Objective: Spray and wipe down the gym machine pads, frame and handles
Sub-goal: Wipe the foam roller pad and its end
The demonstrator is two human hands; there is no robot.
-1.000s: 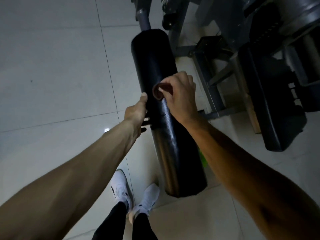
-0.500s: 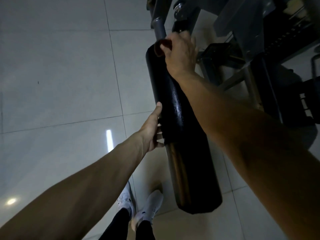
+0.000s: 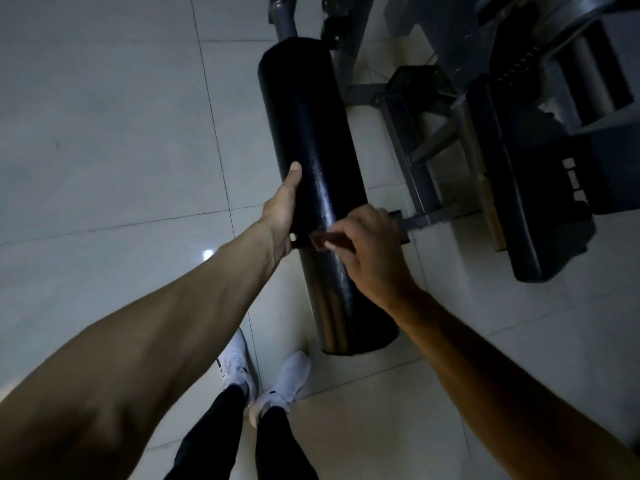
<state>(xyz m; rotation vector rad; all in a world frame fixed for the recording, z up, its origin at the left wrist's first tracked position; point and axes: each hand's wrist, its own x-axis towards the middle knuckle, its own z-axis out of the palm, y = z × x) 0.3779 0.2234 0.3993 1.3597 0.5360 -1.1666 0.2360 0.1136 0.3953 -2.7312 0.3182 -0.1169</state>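
Two hands meet midway along the black roller pad [image 3: 304, 109], beside the grey frame [image 3: 412, 168]. The grip of the left hand [image 3: 280, 213] wraps its side; that of the right hand [image 3: 370, 251] pinches a dark cloth [image 3: 320, 241] against it.

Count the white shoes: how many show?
2. The left shoe and the right shoe stand side by side on the floor by the black roller pad; none hidden.

Large pale floor tiles [image 3: 104, 116], glossy and grey-white in dim indoor light, split by thin dark grout lines [image 3: 210, 109] running away and across. One small bright spot of reflected light [image 3: 208, 254] on the sheen near the middle. Warmer, cream cast on the tiles toward the lower right.
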